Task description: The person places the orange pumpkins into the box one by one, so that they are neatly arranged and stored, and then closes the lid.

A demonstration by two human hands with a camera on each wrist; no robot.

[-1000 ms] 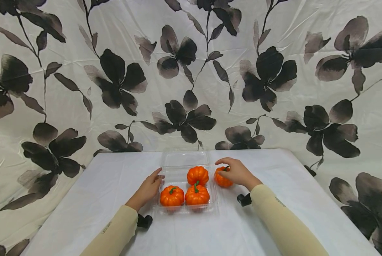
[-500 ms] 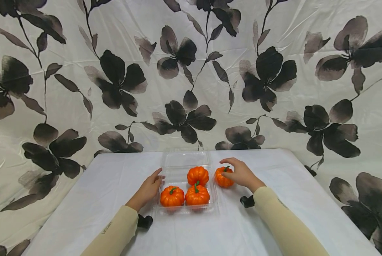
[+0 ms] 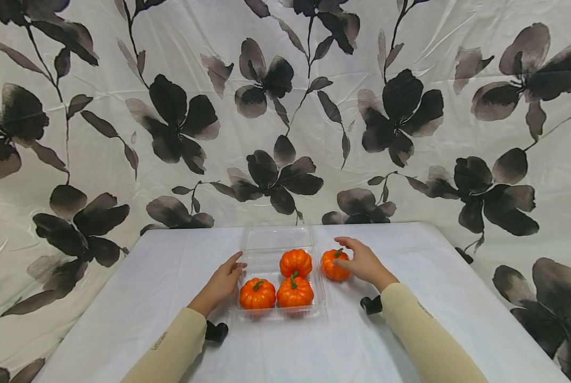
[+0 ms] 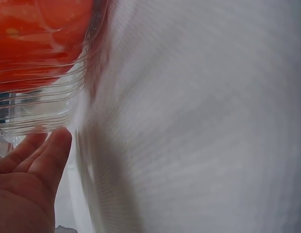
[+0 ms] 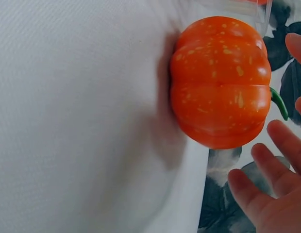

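The right hand (image 3: 364,263) has shifted right, fingers spread, leaving one pumpkin (image 3: 331,267) outside the container (image 3: 262,264); the left hand (image 3: 223,281), outstretched, touches the container's left edge.

Table (image 3: 285,351): white cloth (image 3: 170,255) cover, rounded back corners.
Clear plastic box (image 3: 261,263): flat on cloth, lid (image 3: 278,238) opened toward the back.
Loose pumpkin (image 3: 330,270): orange, green stem (image 5: 278,103), on cloth just right of box.

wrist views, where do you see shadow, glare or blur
Left wrist: glints on the ribbed clear container, soft shadow low on the white cloth, its weave blurring toward the right edge; right wrist: orange pumpkin fairly sharp, with soft shadow on the cloth beside it.
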